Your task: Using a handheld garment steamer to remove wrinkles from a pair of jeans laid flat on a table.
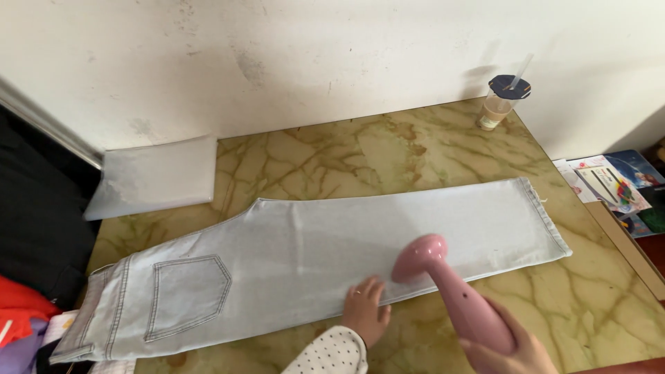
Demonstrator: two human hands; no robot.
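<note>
Pale blue jeans (298, 256) lie flat and folded lengthwise across a marbled yellow-brown table (388, 152), waistband at the left, hem at the right. My left hand (365, 308), in a dotted white sleeve, presses flat on the near edge of the leg. My right hand (509, 350) grips the handle of a pink handheld garment steamer (443, 280), whose head rests on the denim just right of my left hand.
A plastic cup with a dark lid and straw (502, 102) stands at the far right by the wall. A grey flat pouch (156, 176) lies at the far left. Clothes (21, 318) pile at the left edge; colourful booklets (616, 187) lie beyond the right edge.
</note>
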